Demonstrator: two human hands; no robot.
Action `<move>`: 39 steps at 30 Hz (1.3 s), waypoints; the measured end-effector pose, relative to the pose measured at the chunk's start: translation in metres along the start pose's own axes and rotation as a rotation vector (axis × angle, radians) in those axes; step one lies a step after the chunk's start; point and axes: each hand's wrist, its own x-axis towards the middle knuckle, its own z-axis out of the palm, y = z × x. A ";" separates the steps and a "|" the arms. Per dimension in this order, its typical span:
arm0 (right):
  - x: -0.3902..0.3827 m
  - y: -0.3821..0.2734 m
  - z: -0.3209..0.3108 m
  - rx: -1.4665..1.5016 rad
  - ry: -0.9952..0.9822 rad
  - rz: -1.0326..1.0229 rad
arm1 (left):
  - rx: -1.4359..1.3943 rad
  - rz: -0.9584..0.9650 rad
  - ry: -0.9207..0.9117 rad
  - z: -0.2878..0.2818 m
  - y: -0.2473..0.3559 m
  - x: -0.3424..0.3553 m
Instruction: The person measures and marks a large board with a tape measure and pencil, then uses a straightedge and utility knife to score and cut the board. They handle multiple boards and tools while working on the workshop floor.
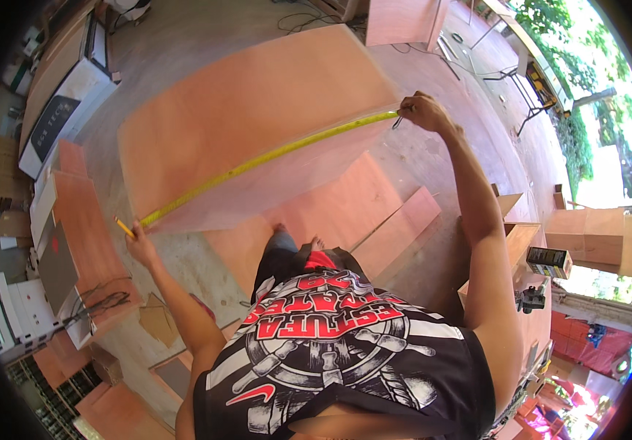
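A yellow tape measure (272,153) is stretched along the near edge of a large reddish plywood panel (250,99). My left hand (141,247) is closed at the panel's near left corner, gripping a yellow pencil (123,226) beside the tape's left end. Whether its fingers also pinch the tape is hard to make out. At the near right corner, my right hand (426,114) is closed around the other end of the tape measure, and a dark strap loop hangs below it. The fingers mostly hide what sits inside that hand.
Flat plywood pieces (338,213) lie on the floor below the panel, near my feet. To the left are a long white-and-black box (70,110) and stacked boards (85,227). A black box (549,262) stands at right. Cables lie at the back, near a leaning board (404,22).
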 end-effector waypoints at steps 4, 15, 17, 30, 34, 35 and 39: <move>0.024 0.074 -0.010 -0.078 -0.071 0.107 | -0.012 0.022 -0.011 -0.004 -0.007 0.010; 0.023 0.096 0.014 0.117 0.105 0.003 | 0.038 -0.162 0.026 -0.019 -0.005 -0.002; 0.023 0.094 0.012 0.112 0.136 -0.011 | 0.082 -0.093 0.060 -0.011 -0.016 0.002; 0.034 0.111 0.004 0.150 0.096 -0.131 | -0.068 -0.502 0.174 -0.011 0.010 0.027; 0.035 0.110 0.003 0.153 0.067 -0.117 | -0.115 -0.557 0.189 -0.014 0.019 0.033; 0.035 0.110 0.003 0.157 0.059 -0.107 | -0.124 -0.568 0.189 -0.015 0.018 0.034; 0.035 0.107 0.001 0.153 0.033 -0.088 | -0.146 -0.597 0.191 -0.015 0.013 0.038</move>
